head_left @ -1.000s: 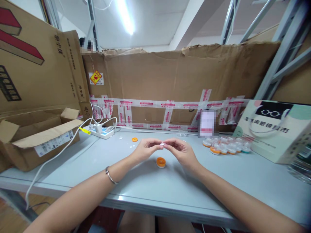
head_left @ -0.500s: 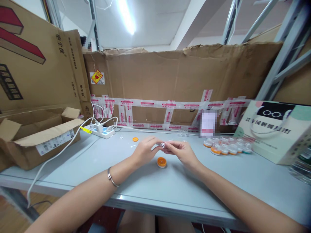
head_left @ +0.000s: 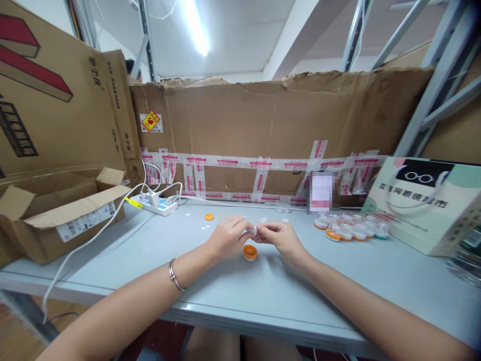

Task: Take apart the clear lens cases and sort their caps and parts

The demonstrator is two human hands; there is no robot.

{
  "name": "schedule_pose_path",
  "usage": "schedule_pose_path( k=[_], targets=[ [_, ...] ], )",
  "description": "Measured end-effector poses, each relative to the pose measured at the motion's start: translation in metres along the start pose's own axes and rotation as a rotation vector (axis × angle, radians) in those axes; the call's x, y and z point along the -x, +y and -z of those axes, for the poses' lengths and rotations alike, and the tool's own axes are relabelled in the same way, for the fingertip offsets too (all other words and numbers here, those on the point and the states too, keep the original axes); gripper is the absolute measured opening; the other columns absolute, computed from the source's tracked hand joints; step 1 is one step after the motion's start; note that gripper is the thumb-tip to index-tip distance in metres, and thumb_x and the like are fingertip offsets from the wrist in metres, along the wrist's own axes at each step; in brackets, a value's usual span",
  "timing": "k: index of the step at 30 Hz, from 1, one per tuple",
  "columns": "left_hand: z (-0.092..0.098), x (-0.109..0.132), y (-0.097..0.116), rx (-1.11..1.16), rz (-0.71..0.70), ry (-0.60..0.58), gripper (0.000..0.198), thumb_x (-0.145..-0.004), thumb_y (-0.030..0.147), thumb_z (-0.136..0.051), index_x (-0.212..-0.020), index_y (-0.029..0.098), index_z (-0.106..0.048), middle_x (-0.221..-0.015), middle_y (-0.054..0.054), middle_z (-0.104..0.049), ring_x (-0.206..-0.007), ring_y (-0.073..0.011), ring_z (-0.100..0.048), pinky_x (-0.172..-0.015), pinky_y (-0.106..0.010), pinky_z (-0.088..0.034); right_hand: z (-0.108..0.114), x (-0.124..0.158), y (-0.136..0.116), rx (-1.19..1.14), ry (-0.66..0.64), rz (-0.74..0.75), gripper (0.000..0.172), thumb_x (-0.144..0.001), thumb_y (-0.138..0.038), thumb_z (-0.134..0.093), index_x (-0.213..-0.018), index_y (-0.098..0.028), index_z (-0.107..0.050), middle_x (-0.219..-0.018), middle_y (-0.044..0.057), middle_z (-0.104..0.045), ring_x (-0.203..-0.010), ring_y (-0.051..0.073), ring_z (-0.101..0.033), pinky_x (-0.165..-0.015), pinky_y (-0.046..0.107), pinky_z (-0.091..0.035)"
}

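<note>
Between my two hands, over the middle of the table, is a small white and clear plastic piece (head_left: 254, 230); its exact kind is too small to make out. My left hand (head_left: 230, 235) is closed, pinching it from the left. From the right, the fingertips of my right hand (head_left: 280, 238) are pinched together against it. Just below them a round orange cup-like part (head_left: 250, 252) with a white base sits on the table, open side up. Beyond my hands lie small clear plastic pieces (head_left: 284, 220). A flat orange ring (head_left: 209, 217) rests farther left.
A power strip (head_left: 161, 204) with white cables stands at the back left, beside an open cardboard box (head_left: 75, 210). Several clear cases with orange and teal bases (head_left: 351, 228) cluster at the right. A paper bag (head_left: 417, 205) and a bottle (head_left: 468, 258) stand beyond them.
My hands have come slightly lower, and the small piece between them has turned and shifted a little. Clear pieces on the table behind my right hand are now more exposed.
</note>
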State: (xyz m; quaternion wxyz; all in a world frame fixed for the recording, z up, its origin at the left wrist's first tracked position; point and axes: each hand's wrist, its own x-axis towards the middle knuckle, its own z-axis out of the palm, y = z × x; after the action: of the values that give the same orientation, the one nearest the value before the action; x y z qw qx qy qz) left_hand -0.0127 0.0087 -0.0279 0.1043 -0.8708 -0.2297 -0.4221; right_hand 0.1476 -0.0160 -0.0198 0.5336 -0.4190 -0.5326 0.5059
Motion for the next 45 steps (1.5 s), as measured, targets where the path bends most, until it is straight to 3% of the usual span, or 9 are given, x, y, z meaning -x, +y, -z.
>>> schedule_pose_path(
  k=[10,16,19,23,26,30,35,45],
  targets=[
    [0.001,-0.001,0.001,0.131,0.07,-0.016,0.005,-0.078,0.018,-0.053,-0.082,0.017,-0.056,-0.078,-0.002,-0.063,-0.076,-0.014,-0.058,-0.069,-0.024,-0.046,0.002,-0.005,0.006,-0.082,-0.107,-0.18,0.019,-0.058,-0.028,-0.071,-0.068,-0.014,-0.063,-0.059,0.0,-0.065,-0.057,0.009,-0.06,-0.062,0.021,-0.049],
    [-0.005,0.0,-0.003,0.211,0.126,0.063,0.01,-0.078,0.023,-0.055,-0.086,0.016,-0.055,-0.079,-0.003,-0.062,-0.074,-0.0127,-0.059,-0.069,-0.024,-0.047,0.005,-0.008,0.007,-0.155,-0.137,-0.278,0.016,-0.061,-0.028,-0.066,-0.062,-0.013,-0.06,-0.058,-0.001,-0.062,-0.05,0.005,-0.055,-0.053,0.016,-0.046],
    [-0.006,-0.002,-0.004,0.236,0.141,0.086,0.011,-0.078,0.024,-0.055,-0.085,0.016,-0.054,-0.077,-0.003,-0.062,-0.072,-0.0123,-0.059,-0.069,-0.024,-0.047,0.004,-0.008,0.008,-0.069,-0.093,-0.216,0.016,-0.062,-0.028,-0.065,-0.061,-0.014,-0.057,-0.055,-0.002,-0.06,-0.048,0.006,-0.054,-0.051,0.017,-0.044],
    [0.0,-0.005,-0.006,0.249,0.226,0.142,0.011,-0.076,0.025,-0.058,-0.081,0.016,-0.054,-0.074,-0.002,-0.062,-0.069,-0.0125,-0.058,-0.068,-0.025,-0.047,0.007,-0.015,0.013,0.065,0.07,-0.056,0.019,-0.063,-0.031,-0.066,-0.061,-0.015,-0.055,-0.051,-0.002,-0.059,-0.047,0.007,-0.053,-0.051,0.019,-0.044],
    [0.004,-0.006,-0.009,0.271,0.256,0.136,0.009,-0.076,0.023,-0.057,-0.081,0.016,-0.055,-0.076,-0.003,-0.062,-0.071,-0.0126,-0.058,-0.069,-0.026,-0.047,0.022,-0.027,0.017,0.101,0.158,-0.025,0.022,-0.061,-0.034,-0.066,-0.067,-0.014,-0.059,-0.057,0.0,-0.061,-0.052,0.009,-0.055,-0.056,0.022,-0.047],
    [0.003,-0.003,-0.012,0.288,0.282,0.089,0.011,-0.077,0.021,-0.055,-0.087,0.016,-0.055,-0.082,-0.004,-0.062,-0.075,-0.0124,-0.058,-0.072,-0.026,-0.047,0.05,-0.045,0.024,0.314,0.278,0.143,0.023,-0.061,-0.036,-0.064,-0.07,-0.015,-0.062,-0.063,0.002,-0.063,-0.059,0.012,-0.058,-0.062,0.025,-0.047],
    [0.003,-0.003,-0.012,0.262,0.295,0.066,0.011,-0.077,0.023,-0.054,-0.086,0.016,-0.055,-0.081,-0.003,-0.062,-0.072,-0.0119,-0.057,-0.069,-0.026,-0.047,0.067,-0.058,0.037,0.503,0.273,0.137,0.017,-0.058,-0.032,-0.065,-0.063,-0.016,-0.062,-0.055,0.001,-0.062,-0.053,0.015,-0.058,-0.054,0.026,-0.045],
    [0.004,-0.002,-0.012,0.29,0.303,0.049,0.014,-0.077,0.021,-0.053,-0.089,0.015,-0.056,-0.084,-0.004,-0.062,-0.073,-0.0116,-0.057,-0.07,-0.025,-0.046,0.068,-0.062,0.049,0.511,0.23,0.092,0.013,-0.057,-0.027,-0.066,-0.061,-0.017,-0.061,-0.048,-0.001,-0.061,-0.047,0.013,-0.056,-0.05,0.025,-0.041]
  ],
)
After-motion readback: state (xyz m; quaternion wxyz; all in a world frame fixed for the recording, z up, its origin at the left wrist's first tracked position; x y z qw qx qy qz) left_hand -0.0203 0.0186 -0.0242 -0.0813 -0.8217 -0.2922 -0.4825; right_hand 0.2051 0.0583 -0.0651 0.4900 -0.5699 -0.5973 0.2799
